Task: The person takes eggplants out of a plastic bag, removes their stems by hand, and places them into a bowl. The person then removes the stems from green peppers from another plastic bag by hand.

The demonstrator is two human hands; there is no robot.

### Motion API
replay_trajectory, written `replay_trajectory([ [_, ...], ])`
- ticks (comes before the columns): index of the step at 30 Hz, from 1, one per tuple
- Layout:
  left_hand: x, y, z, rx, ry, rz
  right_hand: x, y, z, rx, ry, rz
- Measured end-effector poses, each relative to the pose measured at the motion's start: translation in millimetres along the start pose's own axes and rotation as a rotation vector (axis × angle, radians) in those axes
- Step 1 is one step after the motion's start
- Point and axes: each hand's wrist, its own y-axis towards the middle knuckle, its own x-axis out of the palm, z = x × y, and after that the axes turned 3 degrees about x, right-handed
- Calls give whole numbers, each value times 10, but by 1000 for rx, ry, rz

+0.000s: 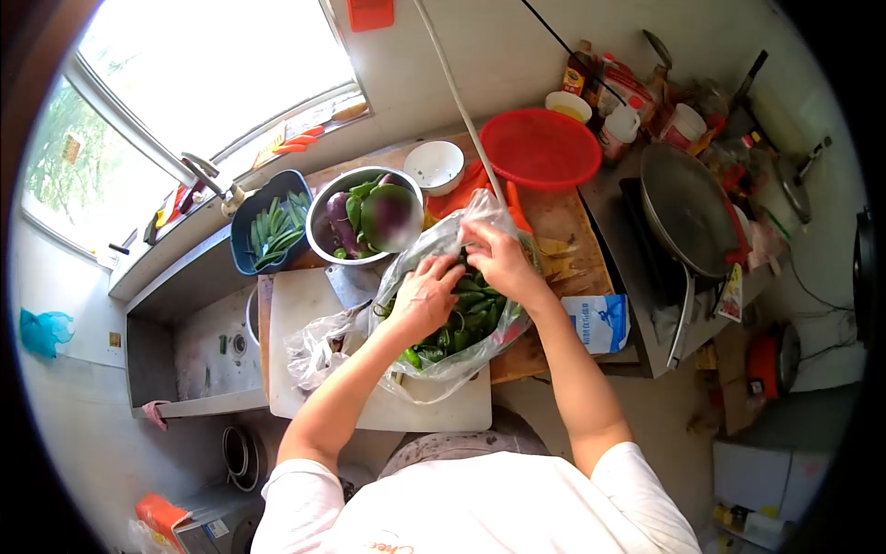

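Observation:
A clear plastic bag [420,263] full of green peppers [472,319] lies in front of me, its mouth spread wide. Over the left part of the opening is my left hand [429,294], fingers apart and resting at the peppers and the film. My right hand [501,263] is bent at the bag's far rim, fingers curled on the plastic; its fingertips are partly hidden. Under the bag is a white cutting board [443,411]. A knife blade [351,286] shows left of the bag, beside another crumpled plastic bag [318,346].
Behind stand a metal bowl [320,231] of eggplants and peppers, a blue basket [242,226] of cut green vegetables, a white bowl [434,166] and a red basin [540,148]. A wok [683,208] sits right, its handle jutting toward me. The sink [198,369] is left.

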Motion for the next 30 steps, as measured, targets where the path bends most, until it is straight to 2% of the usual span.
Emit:
replay_trajectory([
  [2,21,25,-47,-108,84,43,21,99,-88,51,162,35],
  [4,-90,-7,-76,-119,91,-57,48,162,-226,125,323,13],
  [5,-133,-37,-90,-180,82,-114,82,196,-190,91,311,-4],
  [6,-178,-47,-124,-235,79,-169,98,208,-222,95,216,-19],
  [8,-159,-76,-336,-232,57,-100,95,204,-296,97,33,-35],
  [9,-138,-50,-433,-194,12,-26,95,177,-283,-3,-190,44],
  [12,-114,85,-629,-118,-67,-34,69,17,-405,173,-488,1],
  [13,-126,118,-643,-116,-81,-58,126,-42,-463,115,-483,32],
  [16,-227,147,-617,-205,-187,-113,194,-61,-155,80,-830,-213],
  [17,-216,165,-600,-264,-187,-60,260,-40,-108,156,-892,-199],
  [20,-40,243,-630,-320,-87,236,305,137,135,-217,-1229,98],
  [21,11,244,-690,-285,-37,333,262,220,282,-258,-1177,150],
  [25,43,151,-834,-294,-89,140,198,303,394,-308,-1251,93],
  [30,-75,-135,-765,-138,-188,105,275,308,421,-283,-1319,53],
])
